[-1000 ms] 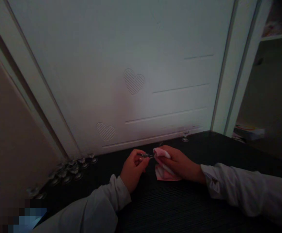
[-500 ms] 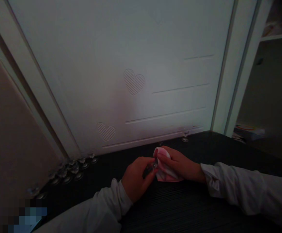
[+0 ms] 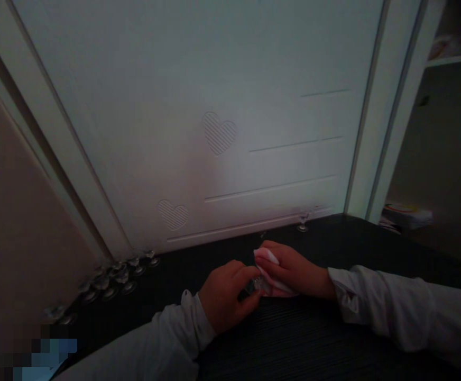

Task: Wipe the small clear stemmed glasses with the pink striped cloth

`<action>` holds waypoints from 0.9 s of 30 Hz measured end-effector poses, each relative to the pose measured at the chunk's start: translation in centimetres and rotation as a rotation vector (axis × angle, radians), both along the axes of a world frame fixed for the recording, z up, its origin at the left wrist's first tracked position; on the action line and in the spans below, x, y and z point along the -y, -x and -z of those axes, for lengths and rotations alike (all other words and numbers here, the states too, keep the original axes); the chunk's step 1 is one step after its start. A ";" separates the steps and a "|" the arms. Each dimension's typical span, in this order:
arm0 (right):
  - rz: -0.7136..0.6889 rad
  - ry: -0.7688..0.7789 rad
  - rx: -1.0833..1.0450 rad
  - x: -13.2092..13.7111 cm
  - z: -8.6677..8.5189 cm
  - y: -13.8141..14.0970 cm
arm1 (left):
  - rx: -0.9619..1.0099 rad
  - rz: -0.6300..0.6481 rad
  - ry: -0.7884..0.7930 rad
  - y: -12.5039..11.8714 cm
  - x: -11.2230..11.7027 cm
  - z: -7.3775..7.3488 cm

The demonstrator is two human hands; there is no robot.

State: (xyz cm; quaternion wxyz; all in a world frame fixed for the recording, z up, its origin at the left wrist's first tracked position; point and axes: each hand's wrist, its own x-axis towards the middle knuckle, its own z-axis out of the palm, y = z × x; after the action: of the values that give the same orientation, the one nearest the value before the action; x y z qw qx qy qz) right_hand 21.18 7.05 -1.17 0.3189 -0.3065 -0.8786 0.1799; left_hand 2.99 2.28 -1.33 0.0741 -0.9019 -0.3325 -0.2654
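Between thumb and fingers, my left hand [image 3: 228,296] grips a small stemmed glass [image 3: 253,286], of which only a clear piece shows. Closed on a pink and white cloth [image 3: 280,287], my right hand [image 3: 288,267] presses it against the glass from the right. The cloth hangs below my fingers, close to the black table [image 3: 294,338]. My fingers and the cloth hide most of the glass, so I cannot tell which part the cloth touches.
Several small stemmed glasses [image 3: 121,278] stand clustered at the table's left edge. One more glass [image 3: 303,222] stands at the back right, by a white panel [image 3: 230,79] with carved hearts. Papers [image 3: 408,216] lie on the right. A blurred bluish patch [image 3: 48,360] is at lower left.
My left hand has turned slightly and shifted a little right with the glass. The cloth's upper edge has dropped and folded over under my right hand. The standing glasses stay put.
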 end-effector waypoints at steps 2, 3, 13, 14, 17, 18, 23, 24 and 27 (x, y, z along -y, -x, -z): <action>-0.014 -0.008 -0.017 -0.1 0.0 0.0 | 0.018 -0.004 0.033 0.0 0.0 -0.1; -0.022 -0.011 -0.023 -0.1 0.0 0.0 | 0.021 -0.005 0.042 0.0 0.0 -0.1; -0.074 -0.008 -0.083 -0.5 0.6 0.0 | -0.004 -0.006 0.072 -0.1 0.0 -0.1; -0.074 -0.011 -0.083 -0.5 0.6 0.0 | -0.006 -0.005 0.066 -0.1 0.0 -0.2; -0.055 -0.009 -0.065 -0.3 0.5 0.1 | -0.006 -0.002 0.061 -0.1 0.0 -0.2; -0.044 -0.004 -0.054 -0.3 0.4 0.1 | -0.003 0.002 0.062 -0.1 0.1 -0.2; -0.024 0.027 -0.017 -0.2 0.3 0.1 | 0.024 0.022 0.074 -0.1 0.2 -0.2; -0.022 0.029 -0.015 -0.2 0.3 0.1 | 0.027 0.023 0.078 -0.1 0.2 -0.2; -0.009 0.029 -0.006 -0.1 0.2 0.0 | 0.027 0.017 0.080 -0.1 0.2 -0.3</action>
State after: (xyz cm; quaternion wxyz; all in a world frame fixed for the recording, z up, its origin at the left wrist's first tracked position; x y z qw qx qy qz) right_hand 21.16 7.18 -1.39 0.3164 -0.3067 -0.8763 0.1948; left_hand 3.13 2.04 -1.03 0.0311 -0.9034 -0.3361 -0.2644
